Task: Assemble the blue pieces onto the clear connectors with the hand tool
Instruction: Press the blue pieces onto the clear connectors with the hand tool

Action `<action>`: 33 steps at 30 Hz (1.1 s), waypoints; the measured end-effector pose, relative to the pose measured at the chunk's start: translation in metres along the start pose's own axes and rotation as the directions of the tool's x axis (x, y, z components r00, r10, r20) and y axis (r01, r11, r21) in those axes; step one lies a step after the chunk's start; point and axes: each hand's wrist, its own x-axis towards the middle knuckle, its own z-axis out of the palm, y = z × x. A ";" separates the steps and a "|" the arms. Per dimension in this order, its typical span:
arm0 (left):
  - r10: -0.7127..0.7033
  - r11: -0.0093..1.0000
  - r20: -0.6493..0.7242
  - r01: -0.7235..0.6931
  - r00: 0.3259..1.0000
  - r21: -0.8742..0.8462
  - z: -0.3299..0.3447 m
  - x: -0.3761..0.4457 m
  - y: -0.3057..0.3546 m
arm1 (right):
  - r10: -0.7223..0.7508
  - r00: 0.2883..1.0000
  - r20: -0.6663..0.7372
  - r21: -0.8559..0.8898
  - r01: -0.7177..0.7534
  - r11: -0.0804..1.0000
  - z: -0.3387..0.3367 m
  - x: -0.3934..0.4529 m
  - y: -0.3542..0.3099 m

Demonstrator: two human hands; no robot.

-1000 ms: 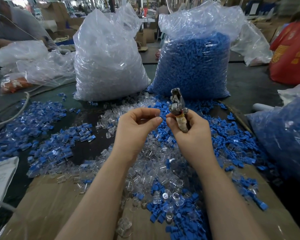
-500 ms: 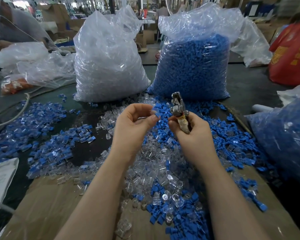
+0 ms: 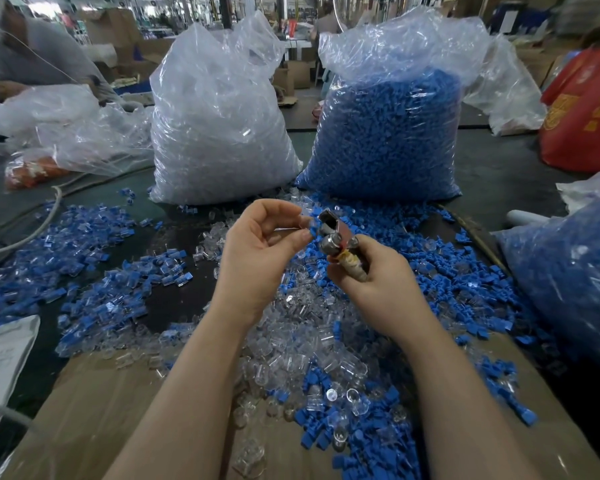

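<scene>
The left hand (image 3: pixel 257 251) pinched a small blue piece (image 3: pixel 313 231) at the metal head of the hand tool (image 3: pixel 336 244), whose handle the right hand (image 3: pixel 378 285) gripped. Loose blue and clear parts (image 3: pixel 312 341) lay heaped mid-table; assembled ones (image 3: pixel 118 289) sat toward the left edge. Two full bags (image 3: pixel 388 133) at the far edge suggested most work remained.

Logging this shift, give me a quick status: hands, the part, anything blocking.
Left hand pinches a small part at the tool head. Right hand grips the tool handle. Nothing between them.
</scene>
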 end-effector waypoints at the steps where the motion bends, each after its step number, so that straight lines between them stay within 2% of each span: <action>1: 0.001 1.000 0.005 -0.001 1.000 0.001 0.000 0.000 0.000 | -0.003 1.000 0.007 -0.015 0.003 1.000 0.000 0.000 0.000; 16: -0.027 1.000 0.021 0.027 0.999 -0.014 -0.001 0.000 0.002 | -0.035 0.999 -0.030 -0.214 0.028 0.976 0.002 -0.002 -0.001; 28: -0.081 0.995 0.044 0.078 0.996 0.054 -0.001 0.000 -0.003 | -0.029 0.999 -0.034 -0.320 0.017 0.947 0.004 -0.001 -0.003; 29: -0.103 0.995 0.036 0.103 0.994 0.021 -0.002 0.000 -0.003 | -0.037 0.998 -0.046 -0.326 0.020 0.945 0.004 -0.001 -0.003; 31: -0.211 0.964 -0.028 0.203 0.977 -0.170 -0.009 0.002 -0.005 | -0.047 0.996 -0.076 -0.340 0.019 0.940 0.003 -0.002 -0.003; 33: -0.369 0.848 -0.098 0.291 0.924 -0.444 -0.022 0.007 -0.007 | -0.048 0.992 -0.113 -0.340 0.007 0.940 0.002 -0.003 -0.002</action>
